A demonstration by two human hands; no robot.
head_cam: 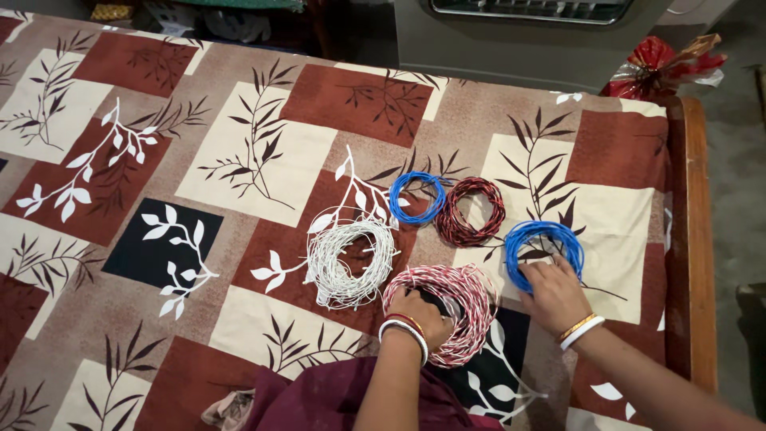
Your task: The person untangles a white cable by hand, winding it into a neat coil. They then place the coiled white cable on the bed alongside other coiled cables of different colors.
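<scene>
Left hand pressed flat on red-and-white wire coil, right hand fingers spread, touching large blue coil at its twelve o'clock, on bed.

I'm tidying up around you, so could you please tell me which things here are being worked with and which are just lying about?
In hand:
left hand on red-and-white wire coil
right hand on large blue coil

Lying about:
white coil
small blue coil
dark red coil
red foil wrapping
</scene>
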